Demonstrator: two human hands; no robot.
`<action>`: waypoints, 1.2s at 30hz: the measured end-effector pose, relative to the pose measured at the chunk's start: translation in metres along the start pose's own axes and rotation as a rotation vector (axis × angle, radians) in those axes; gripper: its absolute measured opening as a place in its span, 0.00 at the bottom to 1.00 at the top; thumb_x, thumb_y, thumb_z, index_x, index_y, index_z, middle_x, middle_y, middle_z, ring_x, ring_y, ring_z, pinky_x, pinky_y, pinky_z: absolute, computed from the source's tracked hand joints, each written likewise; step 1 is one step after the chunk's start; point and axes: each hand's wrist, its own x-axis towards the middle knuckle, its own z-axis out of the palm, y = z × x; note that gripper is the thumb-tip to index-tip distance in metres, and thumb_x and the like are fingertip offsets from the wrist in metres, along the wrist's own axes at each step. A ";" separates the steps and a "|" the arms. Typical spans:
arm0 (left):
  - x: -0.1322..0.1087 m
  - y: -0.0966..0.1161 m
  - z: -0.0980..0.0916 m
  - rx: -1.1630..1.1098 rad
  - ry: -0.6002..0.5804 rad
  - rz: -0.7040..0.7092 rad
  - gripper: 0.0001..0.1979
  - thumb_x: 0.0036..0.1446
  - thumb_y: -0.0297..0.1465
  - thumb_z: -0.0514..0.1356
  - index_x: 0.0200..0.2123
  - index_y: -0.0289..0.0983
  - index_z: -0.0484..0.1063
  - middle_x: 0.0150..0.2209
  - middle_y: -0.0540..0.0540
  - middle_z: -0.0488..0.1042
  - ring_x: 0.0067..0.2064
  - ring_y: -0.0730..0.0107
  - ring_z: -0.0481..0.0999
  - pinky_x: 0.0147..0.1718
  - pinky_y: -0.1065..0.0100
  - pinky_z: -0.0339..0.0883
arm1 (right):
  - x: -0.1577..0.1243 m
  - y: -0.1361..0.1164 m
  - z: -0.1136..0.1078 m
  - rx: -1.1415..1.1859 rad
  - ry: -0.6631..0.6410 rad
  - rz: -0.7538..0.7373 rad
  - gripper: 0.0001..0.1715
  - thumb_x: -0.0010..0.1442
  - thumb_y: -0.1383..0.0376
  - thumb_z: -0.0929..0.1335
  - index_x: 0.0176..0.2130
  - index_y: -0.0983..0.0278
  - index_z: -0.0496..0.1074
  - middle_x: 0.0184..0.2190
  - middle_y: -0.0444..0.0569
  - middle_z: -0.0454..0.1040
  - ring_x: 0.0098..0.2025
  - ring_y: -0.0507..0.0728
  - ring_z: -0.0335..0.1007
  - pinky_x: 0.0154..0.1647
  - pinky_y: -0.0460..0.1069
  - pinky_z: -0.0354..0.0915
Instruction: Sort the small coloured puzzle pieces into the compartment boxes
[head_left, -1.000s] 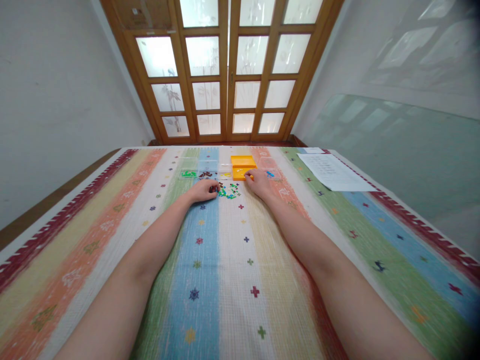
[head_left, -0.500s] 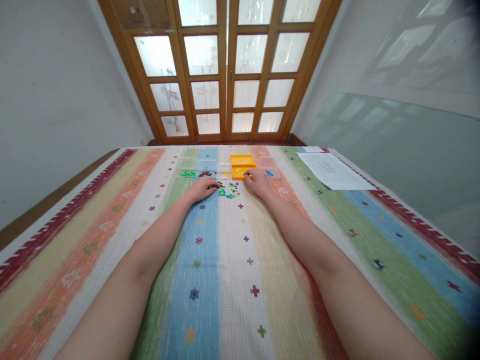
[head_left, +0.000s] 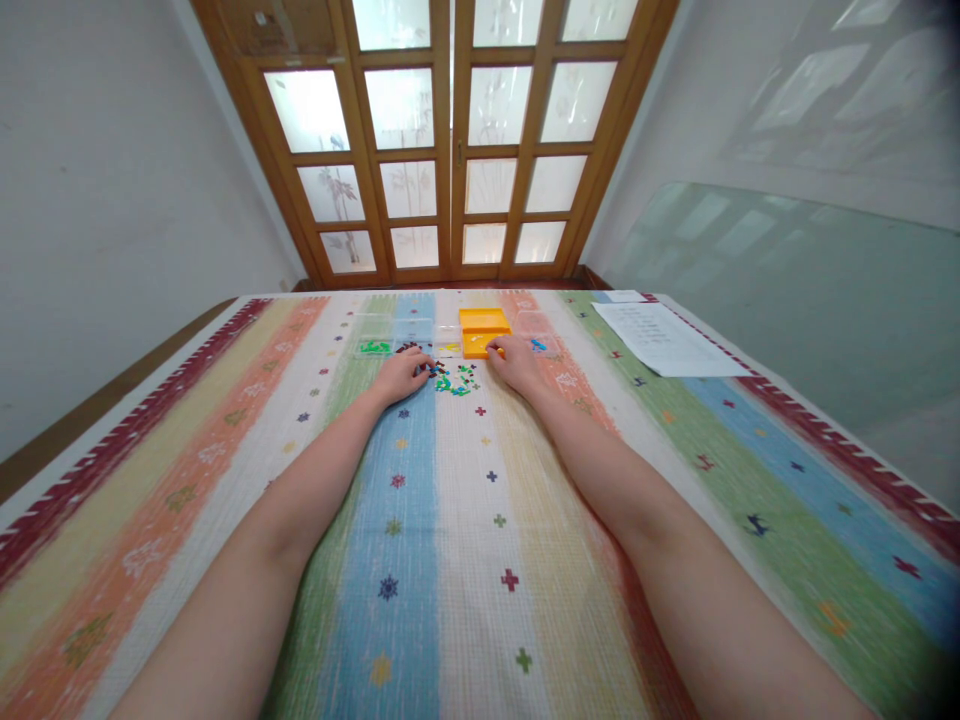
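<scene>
A small scatter of green, blue and dark red pieces (head_left: 453, 380) lies on the striped cloth between my hands. My left hand (head_left: 402, 378) rests at the left side of this scatter, its fingers bent together beside some dark pieces; whatever the fingertips pinch is too small to make out. At the front right corner of an open orange box (head_left: 485, 319), my right hand (head_left: 514, 362) has its fingers closed over the box's edge. A few tiny light bits show inside the box. Whether the right fingertips hold a piece cannot be seen.
Clear open boxes stand in a row with the orange one, holding green pieces (head_left: 375, 347), dark red pieces (head_left: 409, 347), yellow pieces (head_left: 450, 348) and blue pieces (head_left: 538, 345). A printed paper sheet (head_left: 660, 340) lies at the right back of the table.
My left hand has shifted very slightly left, with its fingertips drawn back a little from the scatter. The right hand stays at the orange box.
</scene>
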 end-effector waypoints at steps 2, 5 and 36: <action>-0.001 0.001 -0.001 -0.013 -0.009 0.027 0.12 0.62 0.33 0.59 0.45 0.41 0.81 0.43 0.44 0.74 0.41 0.63 0.74 0.44 0.63 0.68 | 0.000 0.000 0.000 0.000 -0.002 0.003 0.11 0.66 0.68 0.66 0.40 0.63 0.80 0.42 0.53 0.80 0.46 0.61 0.72 0.51 0.54 0.65; 0.000 0.002 -0.001 -0.031 -0.020 0.060 0.11 0.61 0.34 0.61 0.43 0.41 0.81 0.44 0.44 0.74 0.44 0.61 0.74 0.47 0.62 0.68 | 0.000 0.001 0.001 0.006 -0.001 0.004 0.11 0.65 0.68 0.66 0.40 0.63 0.80 0.42 0.53 0.80 0.46 0.61 0.72 0.52 0.55 0.65; 0.007 -0.018 0.007 -0.364 0.294 -0.251 0.07 0.64 0.33 0.56 0.42 0.39 0.72 0.37 0.47 0.77 0.34 0.68 0.73 0.38 0.66 0.69 | -0.001 -0.004 -0.003 -0.055 -0.007 -0.100 0.10 0.68 0.68 0.66 0.41 0.62 0.79 0.43 0.54 0.79 0.49 0.63 0.70 0.54 0.56 0.63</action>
